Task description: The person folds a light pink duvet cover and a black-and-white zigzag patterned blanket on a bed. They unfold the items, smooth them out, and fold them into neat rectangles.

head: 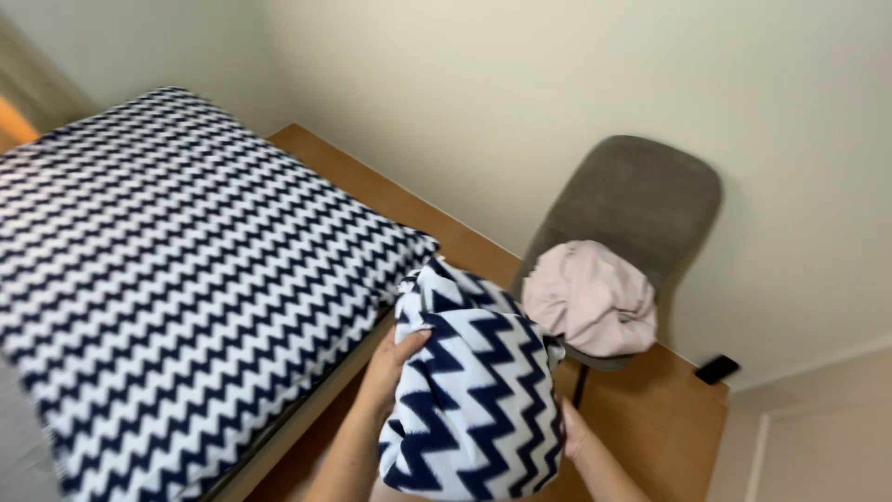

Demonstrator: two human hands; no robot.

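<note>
Fingers (pixel 415 336) of both hands clasp a bundled zigzag cloth (pixel 474 400) above the wooden floor (pixel 650 418), beside the matching bed (pixel 167 279) (same navy-white pattern); grey chair (pixel 632 200) against the cream wall holds a pink cloth (pixel 590 297).

A bundled zigzag cloth (pixel 474 390) in navy and white was held up near the viewer, the left hand (pixel 395 367) gripping its left side with the thumb over the fabric and the right hand (pixel 571 429) pressed to its lower right edge. To the left lay a bed (pixel 167 279) covered in the same pattern. Farther right, a grey chair (pixel 641 195) carried a crumpled pink cloth (pixel 590 297) on its seat, against a cream wall (pixel 520 84).
</note>
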